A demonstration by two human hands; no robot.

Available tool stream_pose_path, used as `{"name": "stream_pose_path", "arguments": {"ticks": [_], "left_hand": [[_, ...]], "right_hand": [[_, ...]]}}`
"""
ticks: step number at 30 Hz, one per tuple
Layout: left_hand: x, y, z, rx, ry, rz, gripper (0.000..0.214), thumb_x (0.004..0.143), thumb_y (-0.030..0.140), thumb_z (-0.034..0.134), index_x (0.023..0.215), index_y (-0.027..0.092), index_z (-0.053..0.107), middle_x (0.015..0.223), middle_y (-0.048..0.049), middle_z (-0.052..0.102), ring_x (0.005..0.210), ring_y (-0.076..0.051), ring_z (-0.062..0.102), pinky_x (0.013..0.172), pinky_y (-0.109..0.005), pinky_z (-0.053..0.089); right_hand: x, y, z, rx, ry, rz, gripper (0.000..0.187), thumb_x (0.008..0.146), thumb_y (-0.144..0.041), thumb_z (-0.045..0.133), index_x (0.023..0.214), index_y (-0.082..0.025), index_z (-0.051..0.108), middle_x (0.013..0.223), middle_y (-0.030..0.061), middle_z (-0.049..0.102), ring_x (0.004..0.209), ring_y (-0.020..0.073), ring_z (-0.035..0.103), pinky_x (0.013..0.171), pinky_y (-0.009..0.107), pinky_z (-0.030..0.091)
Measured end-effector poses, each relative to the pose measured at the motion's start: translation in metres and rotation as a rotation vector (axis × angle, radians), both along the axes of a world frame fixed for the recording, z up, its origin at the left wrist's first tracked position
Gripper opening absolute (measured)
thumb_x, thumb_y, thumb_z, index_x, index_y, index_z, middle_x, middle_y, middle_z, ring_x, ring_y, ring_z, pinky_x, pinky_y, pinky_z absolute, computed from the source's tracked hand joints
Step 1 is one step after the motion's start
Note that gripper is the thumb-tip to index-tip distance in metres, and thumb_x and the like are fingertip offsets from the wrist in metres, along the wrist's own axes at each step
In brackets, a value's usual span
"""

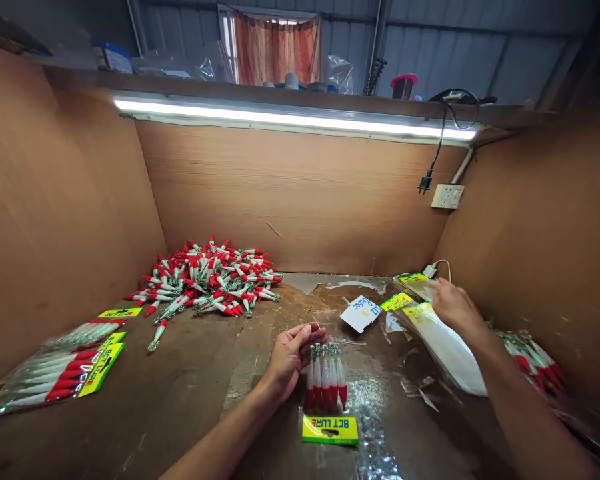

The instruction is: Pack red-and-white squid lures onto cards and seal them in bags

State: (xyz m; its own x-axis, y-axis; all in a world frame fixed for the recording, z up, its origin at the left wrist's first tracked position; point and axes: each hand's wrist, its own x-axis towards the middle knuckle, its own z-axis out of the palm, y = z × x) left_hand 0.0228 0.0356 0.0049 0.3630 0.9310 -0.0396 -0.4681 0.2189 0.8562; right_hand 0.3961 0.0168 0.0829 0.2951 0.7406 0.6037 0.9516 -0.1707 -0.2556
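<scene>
My left hand point(291, 355) rests at the middle of the bench, fingers curled beside the top of a row of several red-and-white lures point(326, 379) lying in a clear packet with a yellow header card point(330, 430). The fingers touch the leftmost lure's end. My right hand point(453, 305) reaches to the right, fingers closed on a stack of empty clear packets with yellow headers point(443, 340).
A big heap of loose red-and-white lures point(210, 277) lies at the back left. Filled packets point(55, 370) lie at the left edge, more at the right edge point(533, 360). A small white label point(361, 312) lies mid-bench. A wall socket point(447, 196) and a hanging plug sit at the back right.
</scene>
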Motion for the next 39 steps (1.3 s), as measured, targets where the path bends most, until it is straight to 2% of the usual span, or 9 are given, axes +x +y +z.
{"name": "stream_pose_path", "arguments": {"ticks": [3,5,9,14,20,24,29,34,39], "left_hand": [[0.002,-0.002,0.000,0.050,0.031,-0.046,0.036,0.084,0.038,0.072,0.107,0.011,0.071,0.106,-0.0173,0.075,0.095,-0.024,0.072,0.081,-0.029,0.055],[0.003,-0.004,0.001,0.083,0.054,-0.062,0.038,0.084,0.041,0.072,0.108,0.011,0.071,0.105,-0.0169,0.075,0.094,-0.023,0.072,0.082,-0.030,0.054],[0.002,-0.005,0.001,0.096,0.102,-0.080,0.042,0.084,0.047,0.071,0.109,0.013,0.070,0.106,-0.0164,0.074,0.097,-0.024,0.071,0.080,-0.030,0.054],[-0.005,0.007,-0.009,0.179,0.359,-0.184,0.057,0.076,0.051,0.076,0.119,0.015,0.066,0.111,-0.0155,0.071,0.089,-0.022,0.070,0.069,-0.027,0.053],[-0.013,0.024,-0.020,0.362,0.747,-0.226,0.047,0.075,0.053,0.072,0.086,0.007,0.077,0.064,-0.0054,0.068,0.050,-0.011,0.053,0.049,-0.021,0.037],[-0.017,0.029,-0.014,0.504,0.842,-0.199,0.037,0.075,0.046,0.072,0.081,0.010,0.079,0.069,-0.0055,0.071,0.064,-0.016,0.059,0.061,-0.025,0.042],[-0.019,0.025,-0.006,0.640,0.898,-0.224,0.032,0.074,0.042,0.074,0.089,0.014,0.078,0.084,-0.0061,0.075,0.081,-0.022,0.064,0.076,-0.029,0.046],[-0.016,0.023,-0.011,0.709,0.743,-0.290,0.063,0.058,0.029,0.088,0.116,0.018,0.068,0.113,-0.0106,0.071,0.104,-0.026,0.064,0.093,-0.035,0.046],[-0.015,0.025,-0.021,0.641,0.682,-0.302,0.072,0.062,0.030,0.087,0.127,0.015,0.059,0.104,-0.0108,0.073,0.100,-0.025,0.067,0.091,-0.038,0.050]], "right_hand": [[-0.036,-0.008,-0.001,0.035,0.393,0.357,0.045,0.088,-0.022,0.039,0.124,-0.016,0.064,0.112,0.0120,0.071,0.094,0.0212,0.068,0.082,0.033,0.053],[-0.078,-0.011,-0.015,-0.152,0.825,0.723,0.045,0.091,-0.035,0.045,0.128,-0.016,0.061,0.105,0.0117,0.073,0.081,0.0196,0.069,0.073,0.032,0.055],[-0.146,-0.011,-0.056,-0.450,1.118,0.907,0.049,0.083,-0.055,0.064,0.115,-0.018,0.069,0.097,0.0086,0.072,0.071,0.0152,0.063,0.065,0.027,0.051],[-0.164,-0.004,-0.090,-0.459,1.127,0.914,0.038,0.071,-0.049,0.078,0.078,-0.012,0.072,0.062,0.0003,0.063,0.056,0.0105,0.050,0.055,0.023,0.040],[-0.160,-0.001,-0.100,-0.452,0.976,0.903,0.032,0.076,-0.044,0.073,0.079,-0.013,0.074,0.064,0.0008,0.067,0.056,0.0117,0.053,0.056,0.023,0.040],[-0.159,-0.003,-0.098,-0.335,0.713,0.898,0.022,0.082,-0.036,0.067,0.083,-0.016,0.077,0.079,0.0033,0.074,0.071,0.0166,0.062,0.069,0.026,0.045],[-0.158,-0.005,-0.097,-0.272,0.551,0.893,0.009,0.081,-0.023,0.069,0.077,-0.017,0.075,0.076,0.0011,0.069,0.072,0.0153,0.061,0.068,0.024,0.043],[-0.156,-0.007,-0.098,-0.201,0.487,0.925,0.006,0.081,-0.017,0.068,0.078,-0.018,0.073,0.076,-0.0002,0.066,0.074,0.0140,0.059,0.069,0.023,0.042],[-0.155,-0.009,-0.102,-0.159,0.459,0.968,0.015,0.082,-0.013,0.065,0.092,-0.019,0.075,0.078,-0.0006,0.061,0.074,0.0134,0.057,0.067,0.022,0.041]]}}
